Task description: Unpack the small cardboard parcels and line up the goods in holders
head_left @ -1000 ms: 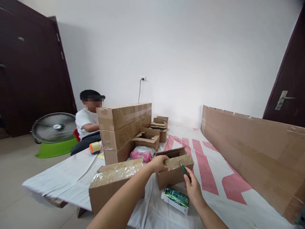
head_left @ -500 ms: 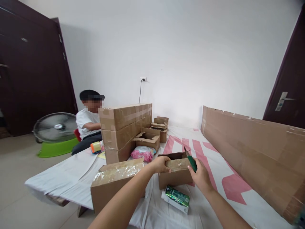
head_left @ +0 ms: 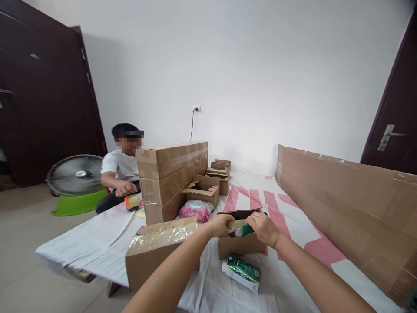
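Cardboard box (head_left: 243, 245) with its top open sits on the cloth-covered table (head_left: 87, 243), close to the near edge and well in from the near left corner. The left hand (head_left: 221, 225) grips the box at the left end of its top, fingers curled over the rim and thumb in front. The right hand (head_left: 264, 228) is closed around the green handle of a knife (head_left: 248, 229), holding it across the front of the box top; the blade points left, toward the left hand, and whether it touches the cardboard I cannot tell.

Between the box and the near edge lies a green-and-white package (head_left: 243, 272). Left of the box stands a taped carton (head_left: 159, 250), and behind it a pink packet (head_left: 196, 211) lies beside a stack of cartons (head_left: 169, 180). More open boxes (head_left: 208, 198) line up toward the far edge. A tall cardboard panel (head_left: 339, 204) stands along the right side. At the left edge, a co-worker's hand (head_left: 126, 188) is just above an orange-and-yellow roll (head_left: 132, 202).
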`<state>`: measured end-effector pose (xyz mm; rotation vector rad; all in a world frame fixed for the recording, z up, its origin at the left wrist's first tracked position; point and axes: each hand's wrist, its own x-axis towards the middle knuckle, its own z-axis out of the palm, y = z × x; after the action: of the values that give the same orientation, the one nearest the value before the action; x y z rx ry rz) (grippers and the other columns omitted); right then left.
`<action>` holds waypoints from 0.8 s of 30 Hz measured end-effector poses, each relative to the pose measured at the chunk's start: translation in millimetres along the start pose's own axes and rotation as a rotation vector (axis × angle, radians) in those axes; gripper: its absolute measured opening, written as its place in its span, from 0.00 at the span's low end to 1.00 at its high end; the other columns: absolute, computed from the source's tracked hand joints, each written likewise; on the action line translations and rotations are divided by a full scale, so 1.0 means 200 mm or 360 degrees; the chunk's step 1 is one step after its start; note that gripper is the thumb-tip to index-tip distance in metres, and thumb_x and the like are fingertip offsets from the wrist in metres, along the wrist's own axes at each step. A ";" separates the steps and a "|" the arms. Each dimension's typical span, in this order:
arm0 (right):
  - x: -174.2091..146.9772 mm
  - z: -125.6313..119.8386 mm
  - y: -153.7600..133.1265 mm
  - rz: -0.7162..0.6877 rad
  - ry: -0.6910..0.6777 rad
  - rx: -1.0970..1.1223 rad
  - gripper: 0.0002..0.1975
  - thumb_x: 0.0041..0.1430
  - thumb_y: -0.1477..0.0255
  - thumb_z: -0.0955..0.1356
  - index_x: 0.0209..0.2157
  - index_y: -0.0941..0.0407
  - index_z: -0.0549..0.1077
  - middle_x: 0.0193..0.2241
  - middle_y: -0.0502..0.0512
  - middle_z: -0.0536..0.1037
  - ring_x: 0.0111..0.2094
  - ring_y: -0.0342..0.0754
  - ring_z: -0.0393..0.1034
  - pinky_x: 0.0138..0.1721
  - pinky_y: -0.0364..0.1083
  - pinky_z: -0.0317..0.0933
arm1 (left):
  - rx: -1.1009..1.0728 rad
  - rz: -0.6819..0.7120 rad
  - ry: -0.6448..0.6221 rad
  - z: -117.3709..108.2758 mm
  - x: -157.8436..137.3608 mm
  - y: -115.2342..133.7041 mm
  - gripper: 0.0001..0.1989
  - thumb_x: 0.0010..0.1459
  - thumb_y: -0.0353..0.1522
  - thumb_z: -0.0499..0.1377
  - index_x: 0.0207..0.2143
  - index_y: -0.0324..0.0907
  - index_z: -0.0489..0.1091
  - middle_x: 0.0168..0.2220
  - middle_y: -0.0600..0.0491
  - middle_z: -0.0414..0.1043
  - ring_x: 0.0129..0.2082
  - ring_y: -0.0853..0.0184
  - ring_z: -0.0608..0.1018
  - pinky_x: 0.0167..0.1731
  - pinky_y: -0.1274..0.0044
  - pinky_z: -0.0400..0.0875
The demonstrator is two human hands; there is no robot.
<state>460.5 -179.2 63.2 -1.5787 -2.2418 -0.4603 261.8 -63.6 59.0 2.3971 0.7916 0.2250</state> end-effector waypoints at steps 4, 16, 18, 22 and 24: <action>0.01 0.01 0.00 0.0128 0.0031 -0.0025 0.13 0.48 0.82 0.64 0.38 0.57 0.69 0.35 0.57 0.76 0.39 0.53 0.68 0.39 0.48 0.59 | -0.0033 0.0012 0.0005 -0.01 0.00 0.00 0.15 0.53 0.35 0.66 0.42 0.38 0.71 0.32 0.56 0.73 0.29 0.69 0.75 0.30 0.76 0.71; 0.06 0.04 -0.02 0.0794 0.0304 0.0068 0.11 0.54 0.79 0.66 0.41 0.57 0.65 0.32 0.56 0.78 0.32 0.51 0.73 0.32 0.44 0.57 | -0.0229 -0.0027 0.0040 -0.01 0.00 0.00 0.23 0.37 0.31 0.67 0.40 0.41 0.73 0.25 0.60 0.70 0.25 0.71 0.71 0.21 0.84 0.62; 0.06 0.04 -0.02 0.0866 0.0350 0.0104 0.10 0.55 0.78 0.66 0.41 0.56 0.66 0.32 0.56 0.78 0.32 0.50 0.73 0.31 0.44 0.57 | -0.0259 -0.0021 0.0042 0.00 0.01 0.00 0.23 0.37 0.31 0.67 0.41 0.41 0.73 0.26 0.59 0.70 0.26 0.71 0.72 0.21 0.84 0.62; 0.06 0.02 0.05 0.1029 0.0467 0.0169 0.10 0.56 0.77 0.65 0.41 0.55 0.66 0.30 0.56 0.78 0.30 0.50 0.73 0.29 0.44 0.57 | -0.0317 -0.0022 0.0030 0.00 0.00 0.00 0.24 0.37 0.30 0.67 0.42 0.40 0.73 0.26 0.59 0.69 0.25 0.71 0.71 0.21 0.84 0.62; 0.03 -0.03 0.11 0.1110 0.0528 0.0203 0.09 0.58 0.76 0.63 0.42 0.56 0.66 0.28 0.55 0.77 0.29 0.50 0.73 0.29 0.45 0.57 | -0.0342 -0.0030 0.0001 0.00 -0.01 -0.01 0.24 0.37 0.30 0.67 0.42 0.40 0.73 0.24 0.60 0.68 0.23 0.72 0.70 0.20 0.84 0.62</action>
<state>480.3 -168.9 72.0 -1.9074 -1.3363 -0.3320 259.1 -64.8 58.2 2.1872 0.7503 0.2879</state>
